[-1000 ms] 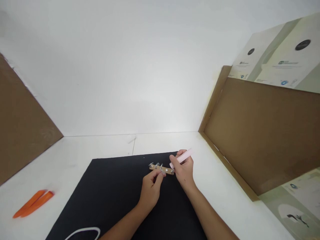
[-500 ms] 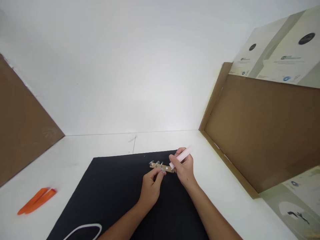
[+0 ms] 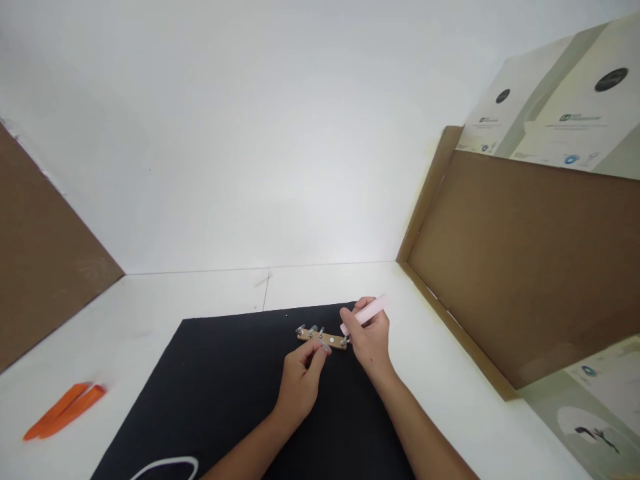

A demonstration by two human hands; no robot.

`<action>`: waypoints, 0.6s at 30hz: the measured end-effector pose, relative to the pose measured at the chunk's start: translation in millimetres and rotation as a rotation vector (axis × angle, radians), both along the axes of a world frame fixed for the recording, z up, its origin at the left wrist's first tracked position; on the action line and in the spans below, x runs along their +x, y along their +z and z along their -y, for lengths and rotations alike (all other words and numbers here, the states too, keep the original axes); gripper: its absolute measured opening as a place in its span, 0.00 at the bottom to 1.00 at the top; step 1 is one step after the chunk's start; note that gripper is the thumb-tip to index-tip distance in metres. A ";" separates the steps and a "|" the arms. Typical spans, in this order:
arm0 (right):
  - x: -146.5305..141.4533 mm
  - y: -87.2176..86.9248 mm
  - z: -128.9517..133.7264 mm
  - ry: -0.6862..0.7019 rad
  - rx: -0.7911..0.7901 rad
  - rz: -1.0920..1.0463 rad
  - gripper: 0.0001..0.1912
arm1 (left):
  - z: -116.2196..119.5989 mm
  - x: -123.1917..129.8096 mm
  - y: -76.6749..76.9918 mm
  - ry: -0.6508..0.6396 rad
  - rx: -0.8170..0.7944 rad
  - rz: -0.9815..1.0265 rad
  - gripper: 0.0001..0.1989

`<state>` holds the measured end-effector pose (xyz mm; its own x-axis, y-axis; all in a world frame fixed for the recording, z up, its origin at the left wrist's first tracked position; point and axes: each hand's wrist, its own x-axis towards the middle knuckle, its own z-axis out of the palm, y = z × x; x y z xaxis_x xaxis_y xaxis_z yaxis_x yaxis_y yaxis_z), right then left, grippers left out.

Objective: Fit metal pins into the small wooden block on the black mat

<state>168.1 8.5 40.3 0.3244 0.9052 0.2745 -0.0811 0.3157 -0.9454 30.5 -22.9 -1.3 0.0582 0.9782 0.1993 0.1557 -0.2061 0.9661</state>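
Note:
A small wooden strip (image 3: pixel 338 343) lies on the black mat (image 3: pixel 225 373), with several small grey metal pieces (image 3: pixel 311 331) standing along its left part and a white round spot near its right. My left hand (image 3: pixel 300 380) is closed at the strip's near edge, thumb and forefinger pinching a small flat grey piece (image 3: pixel 325 347). In my right hand (image 3: pixel 370 340) is a pale pink stick-shaped tool (image 3: pixel 367 315), slanting down to the left. Its lower end is just above the strip's right end, where another small metal piece (image 3: pixel 345 341) shows. Whether they touch is unclear.
Two orange strips (image 3: pixel 65 411) lie on the white table (image 3: pixel 150 300) at the left. A white cord (image 3: pixel 173 460) curves over the mat's near left. Cardboard panels stand at the left (image 3: pixel 45 253) and right (image 3: pixel 525 260), before a white wall (image 3: pixel 260 133).
The view has shifted slightly, moving the table items a little left and down. Both hands keep their grip and place at the wooden strip.

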 end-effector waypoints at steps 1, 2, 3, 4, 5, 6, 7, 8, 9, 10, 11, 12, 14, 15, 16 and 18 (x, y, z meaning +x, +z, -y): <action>0.0 -0.1 0.6 0.016 0.000 0.002 0.17 | 0.1 0.1 0.2 -0.002 -0.001 -0.003 0.14; 0.1 -0.2 1.1 0.030 0.000 0.000 0.17 | 0.3 0.2 0.4 -0.005 -0.001 -0.007 0.14; 0.1 -0.4 1.5 0.041 -0.001 -0.005 0.17 | 0.4 0.4 0.4 -0.008 0.000 -0.010 0.14; 0.2 -0.5 1.8 0.052 -0.004 -0.013 0.17 | 0.5 0.5 0.3 -0.011 0.002 -0.012 0.14; 0.1 -0.6 2.2 0.062 -0.006 -0.024 0.16 | 0.6 0.7 0.2 -0.012 0.002 -0.013 0.14; 0.0 -0.7 2.4 0.073 -0.006 -0.036 0.16 | 0.6 0.8 0.0 -0.013 0.001 -0.012 0.14; -0.1 -0.7 2.6 0.081 -0.007 -0.047 0.16 | 0.6 0.9 -0.2 -0.014 0.001 -0.012 0.14; -0.2 -0.7 2.7 0.081 -0.008 -0.055 0.16 | 0.4 1.1 -0.3 -0.013 0.001 -0.011 0.14; -0.3 -0.5 2.7 0.071 -0.007 -0.058 0.16 | 0.3 1.2 -0.4 -0.011 0.001 -0.011 0.14; -0.3 -0.4 2.5 0.054 -0.006 -0.055 0.16 | 0.2 1.2 -0.3 -0.007 0.001 -0.011 0.14; -0.2 -0.3 2.1 0.033 -0.006 -0.048 0.16 | 0.1 1.2 -0.2 -0.005 0.000 -0.010 0.14; -0.1 -0.2 1.5 0.012 -0.003 -0.038 0.16 | 0.2 1.2 -0.1 -0.006 -0.003 -0.009 0.14; 0.4 -0.3 0.2 -0.019 0.003 -0.019 0.17 | 0.5 0.9 -0.2 -0.007 -0.009 -0.007 0.14; 0.7 -0.4 -0.4 -0.027 0.004 -0.015 0.16 | 0.7 0.8 -0.3 -0.009 -0.009 -0.007 0.14; 0.9 -0.5 -0.9 -0.032 0.004 -0.013 0.16 | 0.8 0.6 -0.5 -0.012 -0.008 -0.008 0.13; 1.2 -0.7 -1.5 -0.032 0.000 -0.011 0.16 | 1.0 0.4 -0.9 -0.015 -0.004 -0.012 0.13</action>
